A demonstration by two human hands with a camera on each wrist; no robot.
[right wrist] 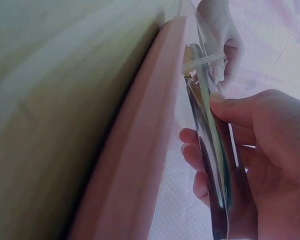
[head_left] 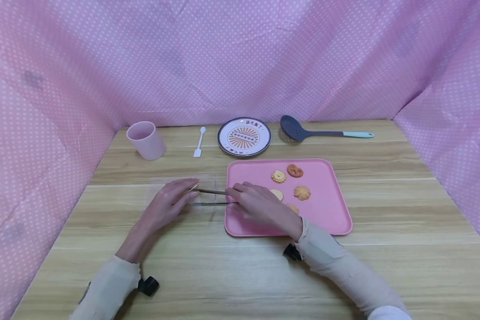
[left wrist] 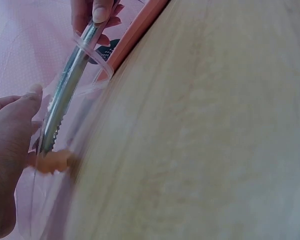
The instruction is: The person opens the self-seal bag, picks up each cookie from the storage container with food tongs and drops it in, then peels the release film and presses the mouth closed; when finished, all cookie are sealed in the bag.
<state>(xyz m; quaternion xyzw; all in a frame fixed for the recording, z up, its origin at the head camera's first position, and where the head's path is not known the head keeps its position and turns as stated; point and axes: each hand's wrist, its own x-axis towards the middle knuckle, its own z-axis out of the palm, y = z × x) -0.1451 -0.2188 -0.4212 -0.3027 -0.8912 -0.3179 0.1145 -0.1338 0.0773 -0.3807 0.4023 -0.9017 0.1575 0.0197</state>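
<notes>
My right hand (head_left: 256,202) grips metal tongs (head_left: 212,192) over the left edge of the pink tray (head_left: 332,215). The tongs' serrated tips reach into a clear plastic bag (head_left: 206,181) beside the tray. At those tips, an orange-brown cookie (left wrist: 52,161) shows in the left wrist view. My left hand (head_left: 170,200) holds the bag around the tips, thumb on the near side; some of its fingers are hidden. On the tray lie a pretzel (head_left: 294,170), a ring-shaped cookie (head_left: 278,176), a flower-shaped cookie (head_left: 302,192) and two partly covered pale cookies.
Along the back of the wooden table (head_left: 208,275) stand a pink cup (head_left: 147,141), a small white spatula-ended spoon (head_left: 200,142), a patterned plate (head_left: 244,137) and a dark slotted spoon (head_left: 294,128) with a mint handle. Pink dotted cloth (head_left: 240,62) hangs behind and at both sides.
</notes>
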